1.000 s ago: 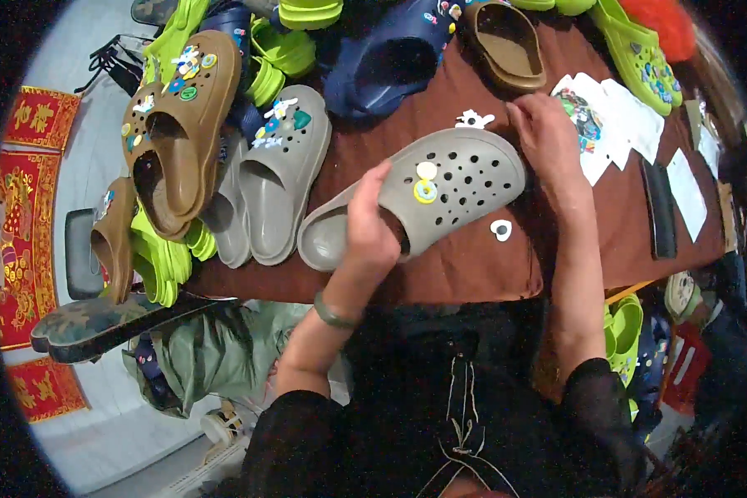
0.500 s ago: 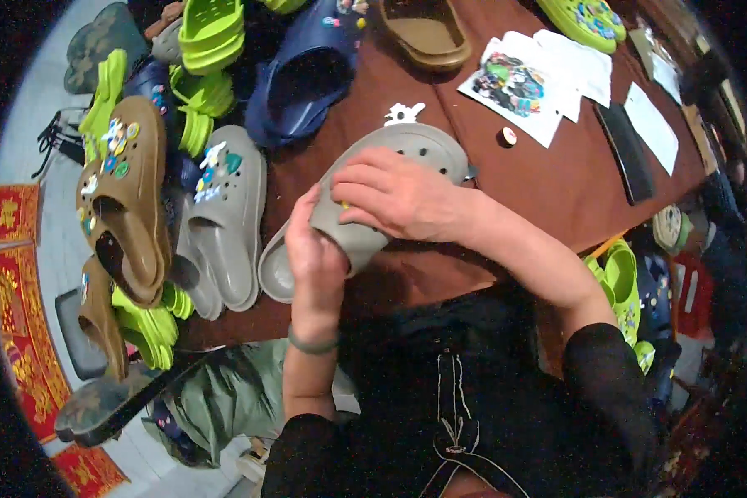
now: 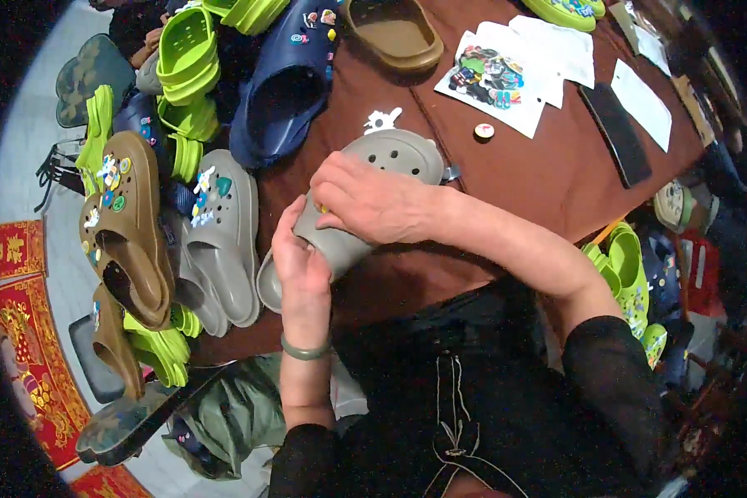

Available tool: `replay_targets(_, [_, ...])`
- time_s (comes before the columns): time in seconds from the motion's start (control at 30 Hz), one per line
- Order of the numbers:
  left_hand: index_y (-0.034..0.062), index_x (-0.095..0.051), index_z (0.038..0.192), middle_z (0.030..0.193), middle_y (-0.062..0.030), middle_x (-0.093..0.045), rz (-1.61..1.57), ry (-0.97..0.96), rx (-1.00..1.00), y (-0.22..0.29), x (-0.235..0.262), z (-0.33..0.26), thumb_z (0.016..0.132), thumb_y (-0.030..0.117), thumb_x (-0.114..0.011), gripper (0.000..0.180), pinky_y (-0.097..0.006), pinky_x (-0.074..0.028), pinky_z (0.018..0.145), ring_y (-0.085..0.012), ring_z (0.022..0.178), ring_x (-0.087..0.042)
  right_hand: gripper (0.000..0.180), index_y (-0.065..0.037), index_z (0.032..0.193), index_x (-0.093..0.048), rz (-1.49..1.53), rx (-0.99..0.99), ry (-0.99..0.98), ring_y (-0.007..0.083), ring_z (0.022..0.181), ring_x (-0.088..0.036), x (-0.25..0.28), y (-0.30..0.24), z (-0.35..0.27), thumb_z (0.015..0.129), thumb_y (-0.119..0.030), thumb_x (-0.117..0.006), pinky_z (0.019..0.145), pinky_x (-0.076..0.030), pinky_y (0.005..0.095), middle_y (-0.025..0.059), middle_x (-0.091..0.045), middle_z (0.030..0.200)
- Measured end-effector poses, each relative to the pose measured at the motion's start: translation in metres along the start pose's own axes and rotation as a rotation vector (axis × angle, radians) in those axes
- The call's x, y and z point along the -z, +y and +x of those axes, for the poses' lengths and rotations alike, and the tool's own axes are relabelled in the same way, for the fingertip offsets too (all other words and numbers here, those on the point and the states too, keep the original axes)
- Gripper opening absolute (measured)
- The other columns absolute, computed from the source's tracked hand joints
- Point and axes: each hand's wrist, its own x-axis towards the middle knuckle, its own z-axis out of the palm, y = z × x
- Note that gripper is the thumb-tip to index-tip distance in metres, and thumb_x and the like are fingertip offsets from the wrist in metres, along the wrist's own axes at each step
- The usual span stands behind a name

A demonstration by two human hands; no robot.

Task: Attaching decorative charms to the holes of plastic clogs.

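Note:
A grey perforated clog (image 3: 390, 162) lies on the brown tablecloth (image 3: 523, 183) in front of me. My left hand (image 3: 299, 261) grips its heel end from below. My right hand (image 3: 365, 199) lies across the top of the clog, fingers pressing on its upper, where a small yellow charm shows under the fingertips. A white figure charm (image 3: 382, 121) lies just beyond the clog's toe, and a round pink-and-white charm (image 3: 484, 130) lies to the right of it.
A second grey clog (image 3: 224, 232) with charms, brown clogs (image 3: 129, 224), lime green clogs (image 3: 187, 58) and a navy clog (image 3: 286, 91) crowd the left side. A tan clog (image 3: 394, 33) sits at the back. White sheets with charms (image 3: 494, 79) and a black flat object (image 3: 614, 133) lie right.
My right hand came in from the table's right side onto the top of the grey clog. My left hand shifted to the heel end, and the clog turned more upright on the cloth.

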Motion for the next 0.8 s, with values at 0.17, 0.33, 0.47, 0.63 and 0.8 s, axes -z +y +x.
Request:
replay_targets(0.17, [0.0032, -0.057, 0.11, 0.11, -0.0093, -0.062, -0.023, -0.126, -0.047, -0.004, -0.002, -0.009, 0.093, 0.025, -0.048, 0.029, -0.04, -0.046, 0.091, -0.024, 0.101, -0.06, 0.024, 0.0, 0.091, -0.048, 0.035, 0.057, 0.051, 0.0296, 0.089, -0.049, -0.002, 0.003, -0.001, 0.083, -0.017, -0.064, 0.081, -0.043, 0.04, 0.0121, -0.05, 0.093])
replay_targets(0.33, [0.0016, -0.057, 0.112, 0.114, -0.0109, -0.061, 0.291, -0.12, -0.265, -0.004, -0.012, -0.019, 0.093, 0.024, -0.048, 0.031, -0.041, -0.045, 0.094, -0.0246, 0.106, -0.059, 0.02, 0.0, 0.089, -0.046, 0.169, 0.033, 0.015, 0.0324, 0.085, -0.047, 0.006, 0.006, -0.001, 0.081, -0.009, -0.061, 0.077, -0.042, 0.0407, 0.0143, -0.048, 0.089])
replay_targets(0.47, [0.0009, -0.057, 0.112, 0.112, -0.0111, -0.062, 0.249, 0.076, -0.116, 0.006, -0.003, 0.001, 0.093, 0.023, -0.048, 0.031, -0.041, -0.045, 0.095, -0.0247, 0.106, -0.058, 0.021, 0.0, 0.088, -0.045, 0.141, -0.025, 0.052, 0.0334, 0.086, -0.047, -0.002, 0.005, 0.003, 0.081, -0.011, -0.062, 0.077, -0.042, 0.0411, 0.0151, -0.047, 0.088])
replay_targets(0.63, [0.0007, -0.056, 0.113, 0.11, -0.0111, -0.063, 0.252, 0.133, -0.178, 0.0, -0.012, -0.002, 0.093, 0.023, -0.05, 0.031, -0.04, -0.044, 0.095, -0.0243, 0.106, -0.059, 0.02, -0.001, 0.091, -0.046, 0.007, -0.034, 0.064, 0.0337, 0.087, -0.049, -0.007, 0.003, 0.001, 0.082, -0.009, -0.062, 0.078, -0.044, 0.0406, 0.014, -0.05, 0.09])
replay_targets(0.8, [0.0013, -0.056, 0.112, 0.11, -0.0104, -0.063, 0.11, 0.13, -0.005, 0.007, -0.006, 0.01, 0.092, 0.025, -0.051, 0.031, -0.039, -0.044, 0.095, -0.0242, 0.105, -0.059, 0.021, -0.001, 0.096, -0.048, 0.0, -0.061, 0.046, 0.0335, 0.09, -0.05, -0.004, 0.001, 0.004, 0.081, -0.005, -0.061, 0.078, -0.045, 0.0407, 0.0139, -0.051, 0.091])
